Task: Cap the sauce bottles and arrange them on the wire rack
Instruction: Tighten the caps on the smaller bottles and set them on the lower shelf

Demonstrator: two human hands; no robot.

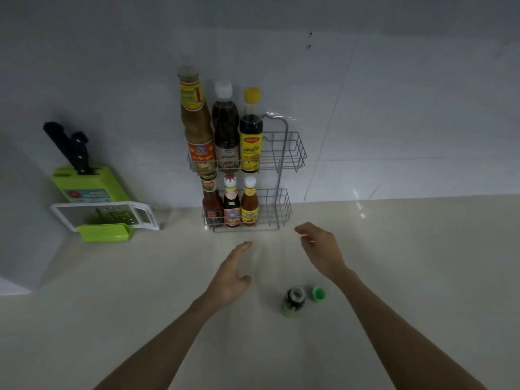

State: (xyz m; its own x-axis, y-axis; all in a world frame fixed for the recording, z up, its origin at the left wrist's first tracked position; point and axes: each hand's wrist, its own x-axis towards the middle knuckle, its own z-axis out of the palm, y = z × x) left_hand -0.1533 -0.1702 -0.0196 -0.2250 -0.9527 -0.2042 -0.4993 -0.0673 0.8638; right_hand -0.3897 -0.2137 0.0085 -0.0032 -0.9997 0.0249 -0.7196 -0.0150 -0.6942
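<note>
A two-tier wire rack [289, 153] stands against the wall. Its upper tier holds three tall capped bottles [226, 128] and its lower tier three small capped bottles [232, 204]; the right side of both tiers is bare. On the counter stands a small dark bottle with a green label [293, 301], its mouth uncapped. Its green cap [318, 293] lies just to its right. My left hand [230, 274] hovers open left of the bottle. My right hand [320, 249] is open above the counter, between rack and bottle. Neither hand touches anything.
A green knife block with black-handled knives [84, 175] leans at the left wall. A white and green grater [107, 218] lies in front of it. The pale counter [408, 263] stretches to the right.
</note>
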